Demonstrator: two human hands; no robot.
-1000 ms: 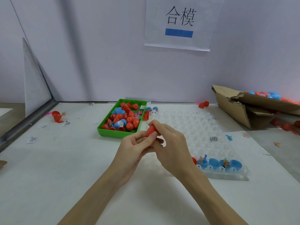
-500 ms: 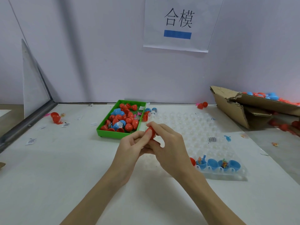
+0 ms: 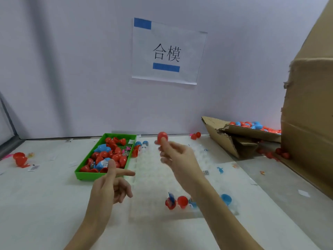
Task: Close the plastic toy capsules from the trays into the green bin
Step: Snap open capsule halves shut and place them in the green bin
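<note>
White matte tabletop meets a pale wall carrying a paper sign. Right hand pinches a smooth red capsule at its fingertips, raised above the clear dimpled tray. Left hand holds nothing: forefinger extended, remaining fingers loosely curled. Green bin, rectangular with rigid plastic walls, lies left of the tray and holds red and blue capsules. The right forearm covers part of the tray's near row (red and blue halves show either side). Torn cardboard box sits at far right.
</note>
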